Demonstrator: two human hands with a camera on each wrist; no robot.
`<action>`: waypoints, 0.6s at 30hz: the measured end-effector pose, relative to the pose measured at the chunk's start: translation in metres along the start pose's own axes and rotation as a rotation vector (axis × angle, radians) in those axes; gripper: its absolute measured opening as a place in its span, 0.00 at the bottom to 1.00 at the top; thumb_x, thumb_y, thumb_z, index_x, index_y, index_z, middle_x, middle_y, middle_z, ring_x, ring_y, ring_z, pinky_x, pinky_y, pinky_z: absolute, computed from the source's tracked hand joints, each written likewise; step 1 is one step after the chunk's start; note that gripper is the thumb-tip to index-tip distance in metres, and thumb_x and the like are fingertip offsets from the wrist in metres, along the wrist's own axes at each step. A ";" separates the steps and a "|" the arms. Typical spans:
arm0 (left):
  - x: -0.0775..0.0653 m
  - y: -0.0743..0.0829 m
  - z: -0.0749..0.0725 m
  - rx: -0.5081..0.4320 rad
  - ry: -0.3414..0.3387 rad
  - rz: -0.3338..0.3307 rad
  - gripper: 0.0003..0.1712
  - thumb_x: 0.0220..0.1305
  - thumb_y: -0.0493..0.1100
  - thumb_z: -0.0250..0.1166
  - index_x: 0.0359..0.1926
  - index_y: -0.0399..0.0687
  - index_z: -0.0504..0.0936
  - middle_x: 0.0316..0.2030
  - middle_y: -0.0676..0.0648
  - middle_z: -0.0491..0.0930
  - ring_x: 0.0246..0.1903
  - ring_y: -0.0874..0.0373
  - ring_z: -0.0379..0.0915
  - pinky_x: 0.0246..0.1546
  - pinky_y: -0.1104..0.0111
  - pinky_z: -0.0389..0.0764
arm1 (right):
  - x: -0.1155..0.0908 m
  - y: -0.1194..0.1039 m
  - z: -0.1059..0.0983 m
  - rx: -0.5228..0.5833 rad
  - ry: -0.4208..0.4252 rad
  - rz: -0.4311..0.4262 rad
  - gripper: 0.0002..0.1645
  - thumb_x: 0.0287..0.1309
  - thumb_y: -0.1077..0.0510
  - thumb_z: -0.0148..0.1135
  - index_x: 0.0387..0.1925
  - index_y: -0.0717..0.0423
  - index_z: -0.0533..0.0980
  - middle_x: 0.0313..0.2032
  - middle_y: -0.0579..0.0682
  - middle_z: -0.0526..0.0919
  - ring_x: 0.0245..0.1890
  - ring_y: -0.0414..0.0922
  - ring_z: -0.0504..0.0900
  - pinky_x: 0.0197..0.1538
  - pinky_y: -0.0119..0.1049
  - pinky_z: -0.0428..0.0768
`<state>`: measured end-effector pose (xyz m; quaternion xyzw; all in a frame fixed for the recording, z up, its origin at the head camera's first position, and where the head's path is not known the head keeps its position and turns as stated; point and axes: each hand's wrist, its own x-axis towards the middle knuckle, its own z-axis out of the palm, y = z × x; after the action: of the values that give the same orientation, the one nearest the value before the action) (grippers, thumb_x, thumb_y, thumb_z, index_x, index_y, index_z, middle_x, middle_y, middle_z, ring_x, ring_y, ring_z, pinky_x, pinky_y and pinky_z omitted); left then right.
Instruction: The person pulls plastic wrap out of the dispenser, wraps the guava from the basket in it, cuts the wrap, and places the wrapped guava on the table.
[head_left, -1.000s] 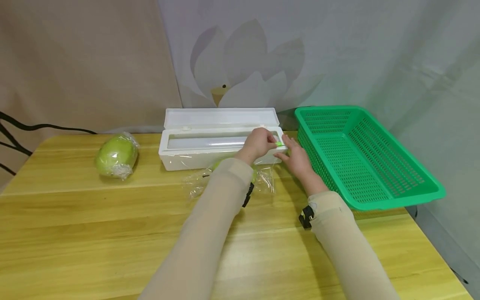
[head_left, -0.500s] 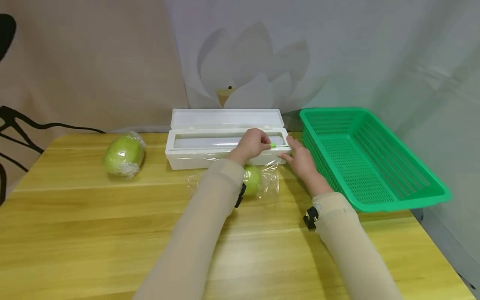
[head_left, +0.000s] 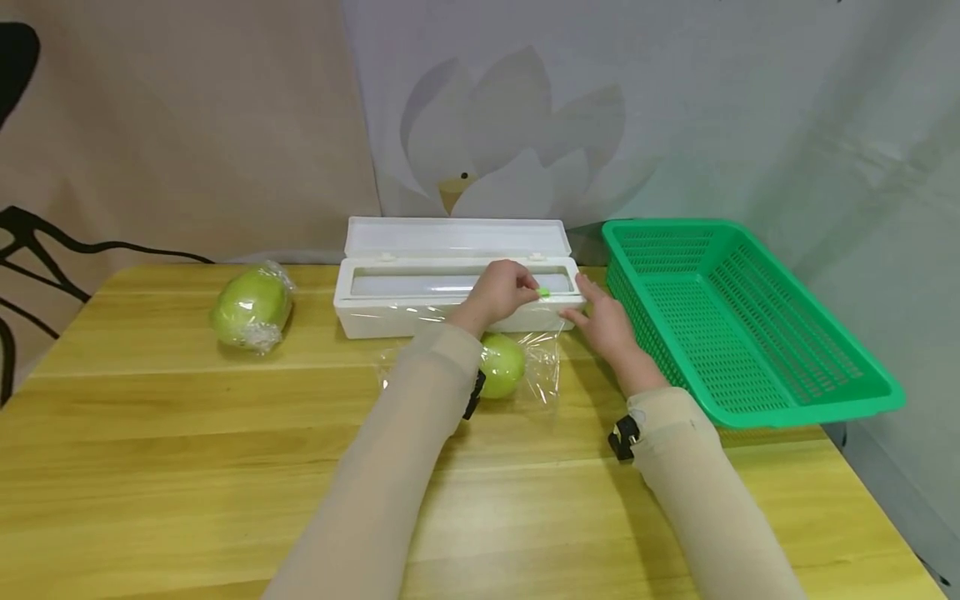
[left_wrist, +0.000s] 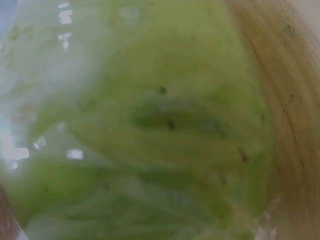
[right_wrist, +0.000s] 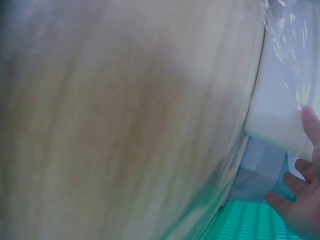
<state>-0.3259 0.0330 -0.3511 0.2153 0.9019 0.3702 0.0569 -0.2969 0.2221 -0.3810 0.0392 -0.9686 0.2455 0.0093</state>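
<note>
A white cling film dispenser (head_left: pixel 360 322) stands at the back of the table with its lid up and a film roll inside. My left hand (head_left: pixel 495 293) pinches the small green slider cutter (head_left: pixel 543 292) near the right end of its front edge. My right hand (head_left: pixel 607 331) braces the right end, thumb on the front face and fingers fairly straight along the side. Clear film (head_left: pixel 543 367) hangs from the front over a green fruit (head_left: pixel 501 367), partly hidden by my left forearm. This fruit, speckled and under film, fills the left wrist view.
A green plastic basket (head_left: pixel 738 408) sits on the right, close beside my right hand. On the left of the wooden table (head_left: pixel 187 467) lies another green fruit (head_left: pixel 251 308), wrapped in film. Black cables (head_left: pixel 142 248) run behind the table's left side.
My left hand has slid the green cutter a short way left along the dispenser's edge. More of the fruit shows beside my forearm. My right hand stays at the end; the view has shifted slightly.
</note>
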 end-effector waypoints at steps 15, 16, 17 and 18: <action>-0.020 -0.020 -0.024 -0.006 -0.005 -0.058 0.10 0.61 0.43 0.63 0.40 0.43 0.84 0.49 0.46 0.81 0.53 0.53 0.74 0.57 0.65 0.72 | 0.000 0.000 -0.001 0.016 0.005 -0.003 0.43 0.60 0.52 0.60 0.70 0.61 0.52 0.68 0.61 0.57 0.68 0.59 0.57 0.69 0.50 0.59; -0.022 -0.022 -0.026 -0.002 -0.004 -0.061 0.10 0.61 0.43 0.64 0.40 0.43 0.84 0.49 0.46 0.81 0.53 0.53 0.74 0.58 0.65 0.72 | -0.001 -0.001 -0.001 0.020 0.006 -0.002 0.43 0.59 0.52 0.60 0.70 0.61 0.53 0.68 0.61 0.57 0.68 0.59 0.57 0.69 0.50 0.60; -0.023 -0.024 -0.028 -0.001 -0.003 -0.066 0.10 0.61 0.43 0.64 0.40 0.43 0.84 0.49 0.46 0.81 0.53 0.53 0.74 0.58 0.65 0.72 | -0.001 -0.001 -0.001 0.023 0.006 -0.002 0.43 0.59 0.52 0.60 0.70 0.61 0.53 0.68 0.62 0.57 0.68 0.59 0.57 0.69 0.50 0.60; -0.025 -0.025 -0.030 0.002 -0.004 -0.070 0.10 0.61 0.43 0.64 0.40 0.43 0.84 0.50 0.46 0.81 0.53 0.54 0.73 0.58 0.65 0.72 | -0.001 -0.001 -0.001 0.024 0.006 -0.002 0.43 0.59 0.52 0.60 0.69 0.61 0.53 0.68 0.62 0.57 0.68 0.60 0.57 0.69 0.51 0.60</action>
<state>-0.3199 -0.0127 -0.3488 0.1843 0.9092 0.3665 0.0713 -0.2954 0.2220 -0.3795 0.0396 -0.9655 0.2571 0.0121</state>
